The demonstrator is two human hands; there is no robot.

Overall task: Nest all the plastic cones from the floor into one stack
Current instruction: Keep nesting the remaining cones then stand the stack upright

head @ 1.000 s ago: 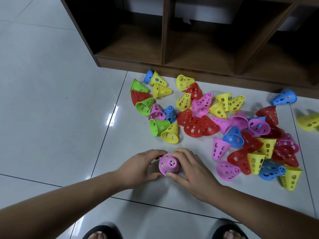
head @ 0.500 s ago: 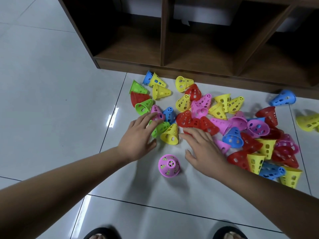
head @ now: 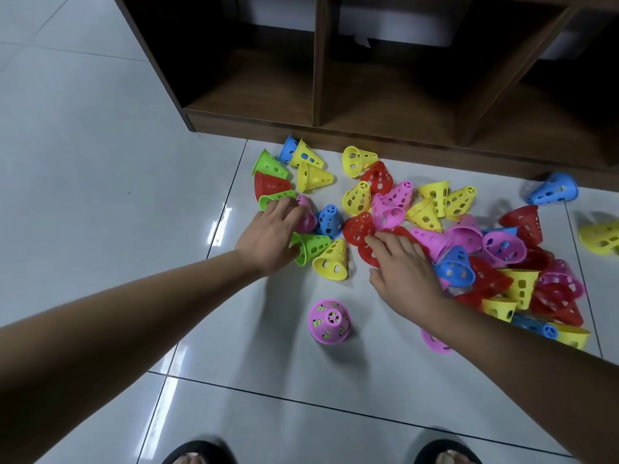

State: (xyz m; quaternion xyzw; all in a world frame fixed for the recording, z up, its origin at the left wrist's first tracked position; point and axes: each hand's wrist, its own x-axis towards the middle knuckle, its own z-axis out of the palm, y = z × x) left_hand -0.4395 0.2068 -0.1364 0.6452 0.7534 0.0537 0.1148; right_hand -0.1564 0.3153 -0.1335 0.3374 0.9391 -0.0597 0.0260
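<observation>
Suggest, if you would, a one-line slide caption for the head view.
Left hand and right hand reach into the scattered cones while the pink-topped stack stands upright apart from them.

Two hands — three green cones, some twelve yellow cones.

Glossy white tiled floor, dark grout lines. Loose pile of perforated plastic cones lies on it, near the dark wooden shelf unit. One pink perforated plastic cone stands upright, apart from the pile. My black sandals are at the bottom edge.
</observation>
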